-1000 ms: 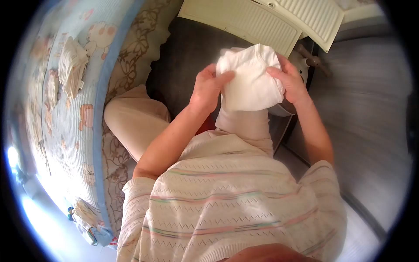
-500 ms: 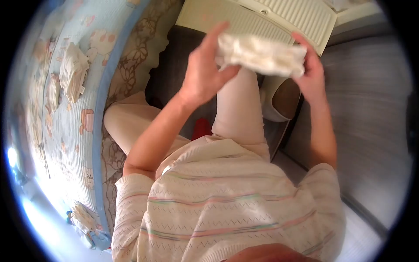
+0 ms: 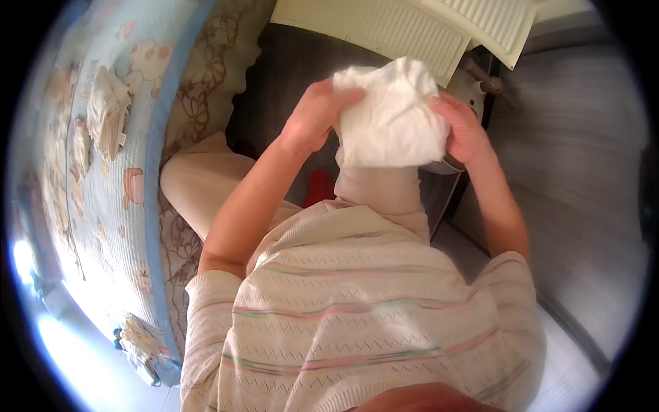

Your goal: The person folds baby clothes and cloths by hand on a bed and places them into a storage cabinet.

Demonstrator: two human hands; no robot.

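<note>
A white folded cloth (image 3: 391,120), wrinkled along its top, hangs between my two hands above my lap. Its exact kind cannot be made out. At its left edge my left hand (image 3: 317,113) grips it, thumb lying over the front. My right hand (image 3: 465,127) pinches the opposite edge, with some fingers hidden behind the fabric. Part of my knee is covered by the cloth in this view.
To the left is a bed with a pale blue patterned quilt (image 3: 147,213), bearing a stack of folded cream cloths (image 3: 106,113) and another pile (image 3: 141,336) lower down. Ribbed cream drawer fronts (image 3: 384,31) are ahead. A grey wood-grain panel (image 3: 570,165) stands at right.
The cloth has tipped from edge-on to showing its broad face, and now hangs lower. Both hands have come down slightly and moved closer together, still holding it.
</note>
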